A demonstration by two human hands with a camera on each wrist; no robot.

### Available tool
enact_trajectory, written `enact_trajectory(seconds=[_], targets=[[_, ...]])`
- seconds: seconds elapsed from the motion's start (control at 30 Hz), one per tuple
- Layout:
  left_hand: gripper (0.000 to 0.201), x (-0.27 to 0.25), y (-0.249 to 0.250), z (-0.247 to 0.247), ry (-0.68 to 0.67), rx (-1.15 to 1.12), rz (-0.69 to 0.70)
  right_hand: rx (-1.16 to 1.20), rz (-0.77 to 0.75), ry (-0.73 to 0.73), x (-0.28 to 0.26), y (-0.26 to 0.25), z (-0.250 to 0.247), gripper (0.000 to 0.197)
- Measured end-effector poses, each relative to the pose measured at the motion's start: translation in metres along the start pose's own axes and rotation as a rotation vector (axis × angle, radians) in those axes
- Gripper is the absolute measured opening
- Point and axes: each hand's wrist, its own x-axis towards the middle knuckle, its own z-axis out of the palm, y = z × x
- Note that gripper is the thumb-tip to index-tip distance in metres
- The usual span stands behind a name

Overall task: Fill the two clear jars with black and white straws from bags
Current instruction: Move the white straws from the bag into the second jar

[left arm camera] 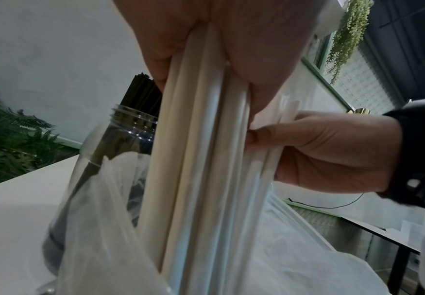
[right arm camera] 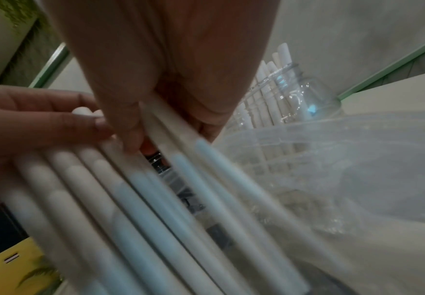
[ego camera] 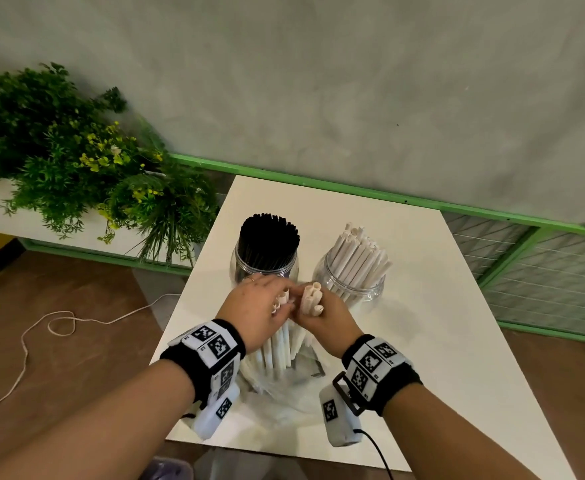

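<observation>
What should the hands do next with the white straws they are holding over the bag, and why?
Probably lift the right hand with its small bunch of white straws clear of the bag and carry it to the jar of white straws. That jar looks looser than the packed black-straw jar, and the left hand already grips the remaining bundle, so the bunch seems separated.

Both forearms reach forward, wrists banded, hands meeting at centre, touching. Left hand [ego camera: 254, 308] back-up, fingers curled round a bunch of white straws [ego camera: 277, 348]. Right hand [ego camera: 325, 318] grips a smaller cluster, thumb and fingers wrapped round it, ends poking up.
</observation>
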Motion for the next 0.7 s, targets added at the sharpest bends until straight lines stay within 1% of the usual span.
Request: enact_trajectory(seconds=[0.07,0.13,0.23,0.33,0.4,0.53,0.63,0.7], targets=[[0.027,0.0,0.002,0.001,0.005,0.01,0.005,0.009,-0.034,0.052,-0.004,-0.001,0.004,0.025],[0.035,0.0,0.006,0.0,-0.011,0.013,0.004,0.015,-0.066,0.078,-0.007,-0.003,0.007,0.028],[0.044,-0.001,0.011,-0.002,-0.012,-0.006,0.007,0.063,-0.025,0.042,-0.008,-0.002,0.009,0.032],[0.05,-0.001,0.01,0.0,-0.007,-0.067,0.0,0.074,0.008,0.025,-0.007,0.002,0.009,0.024],[0.052,-0.003,0.009,0.001,0.0,-0.145,-0.003,0.086,0.022,0.021,-0.007,0.001,0.009,0.024],[0.044,-0.006,0.005,0.003,0.077,-0.224,0.026,0.124,0.039,0.02,-0.005,-0.001,0.011,0.03],[0.035,-0.01,0.0,0.004,0.151,-0.241,-0.013,0.102,0.042,0.008,-0.005,-0.001,0.011,0.027],[0.035,-0.014,-0.002,0.007,0.197,-0.216,-0.026,0.114,0.05,0.0,-0.005,-0.001,0.011,0.024]])
